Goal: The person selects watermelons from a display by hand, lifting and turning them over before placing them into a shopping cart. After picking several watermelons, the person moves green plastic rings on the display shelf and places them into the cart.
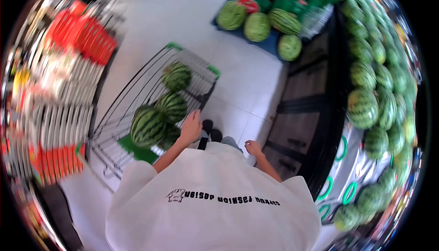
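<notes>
Left hand [192, 125] lies with its fingers pressed together and stretched forward, at the near rim of the wire cart [137, 84], which stands at eleven o'clock from the person. It touches the melons there; whether it also rests on the rim I cannot tell. The right hand [253, 147] hangs free at one o'clock, close to the body, fingers loosely curled, holding nothing.

The cart holds four watermelons as far as I can count. The far melon [177, 76] lies alone toward the front, the middle melon [172, 106] sits just ahead of the fingertips, and the near melon [147, 126] is at ten o'clock of the hand. A fourth melon [170, 136] is mostly hidden beneath those two and the wrist.

Five more watermelons lie in a floor pile [256, 26] on a blue mat at twelve to one o'clock, the topmost cut by the frame edge. At three o'clock a display stand [363, 107] carries far more melons than can be counted, smeared by the lens. At nine o'clock, shelves of red and white packets [68, 68] are too blurred to read. Two dark shoes [211, 131] show between the hands.
</notes>
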Demonstrator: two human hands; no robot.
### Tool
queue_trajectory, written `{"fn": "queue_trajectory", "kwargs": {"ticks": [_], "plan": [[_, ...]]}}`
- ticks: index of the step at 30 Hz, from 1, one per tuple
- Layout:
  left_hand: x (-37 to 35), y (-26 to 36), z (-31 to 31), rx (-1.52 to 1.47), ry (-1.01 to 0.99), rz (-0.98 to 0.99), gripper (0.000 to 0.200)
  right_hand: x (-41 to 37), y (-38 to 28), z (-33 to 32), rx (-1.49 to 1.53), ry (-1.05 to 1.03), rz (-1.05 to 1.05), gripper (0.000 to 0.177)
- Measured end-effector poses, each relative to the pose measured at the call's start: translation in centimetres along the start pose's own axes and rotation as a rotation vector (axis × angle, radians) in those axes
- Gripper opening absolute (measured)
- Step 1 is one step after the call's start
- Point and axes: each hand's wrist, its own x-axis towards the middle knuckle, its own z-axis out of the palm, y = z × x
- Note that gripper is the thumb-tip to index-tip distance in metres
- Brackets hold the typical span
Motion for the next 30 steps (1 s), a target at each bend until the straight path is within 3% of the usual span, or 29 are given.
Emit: {"fn": "queue_trajectory", "kwargs": {"ticks": [3,5,7,8,16,30], "plan": [[3.2,-2.2,2.5,-0.003,-0.063,0.091,0.055,-1.2,2.2,1.5,0.154,0.132,0.186,0.033],[4.7,-2.4,2.8,-0.047,-0.159,-0.017,0.06,-2.8,1.3,2.5,0.21,0.202,0.261,0.033],[5.7,-2.7,2.8,-0.094,-0.074,0.166,0.067,-3.6,1.1,4.0,0.334,0.149,0.323,0.033],[6.0,-3.2,2.9,-0.097,-0.099,0.176,0.069,-3.7,0.8,5.7,0.239,0.219,0.341,0.036],[7.0,-4.1,3.8,-0.11,-0.15,0.186,0.076,-7.5,-3.1,8.9,0.6,0.224,0.624,0.041],[9.7,-2.7,5.0,-0.063,-0.101,0.212,0.079,-8.5,-1.4,8.4,0.623,0.326,0.719,0.039]]}}
